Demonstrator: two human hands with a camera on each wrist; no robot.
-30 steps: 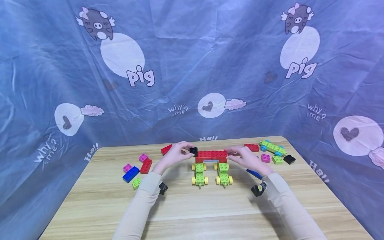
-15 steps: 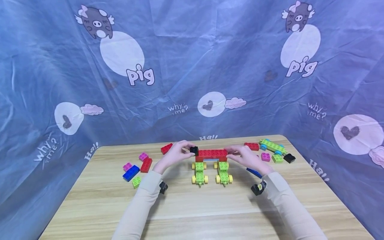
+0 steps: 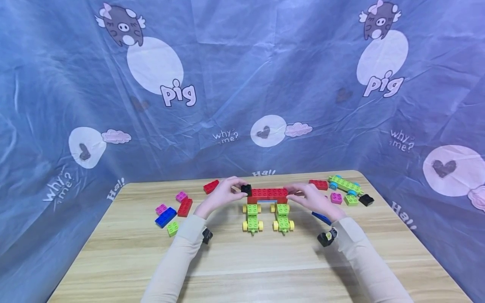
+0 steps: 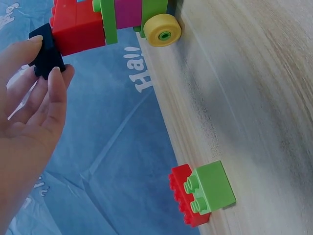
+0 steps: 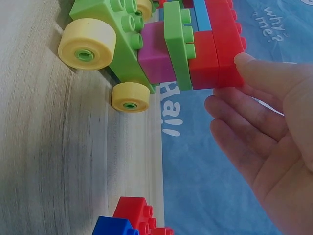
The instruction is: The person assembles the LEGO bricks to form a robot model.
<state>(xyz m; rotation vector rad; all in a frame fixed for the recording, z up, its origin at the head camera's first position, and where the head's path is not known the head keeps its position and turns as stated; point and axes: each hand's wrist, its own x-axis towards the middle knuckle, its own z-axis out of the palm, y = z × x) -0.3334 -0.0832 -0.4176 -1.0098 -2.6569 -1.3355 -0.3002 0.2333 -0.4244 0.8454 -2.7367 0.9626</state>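
Observation:
My left hand (image 3: 224, 196) pinches a black brick (image 4: 47, 53) between thumb and fingers, right at the upper left end of a red span of bricks (image 3: 267, 195). Two lime-green wheeled bases (image 3: 252, 219) with yellow wheels carry that span like a bridge. At its right end my right hand (image 3: 308, 198) pinches the top red brick (image 5: 226, 46) with thumb and forefinger, the other fingers loosely bent below. Stacked between base and span are a magenta brick (image 5: 155, 55) and a green one (image 5: 177, 49). A blue piece (image 5: 201, 15) shows under the red top.
Red, magenta, blue (image 3: 166, 217) and green bricks lie to the left. On the right are a green base with blue wheels (image 3: 345, 185), a red brick (image 3: 318, 184), a magenta brick (image 3: 336, 198), a green brick (image 3: 351, 200) and a black brick (image 3: 366, 199). A printed curtain hangs behind.

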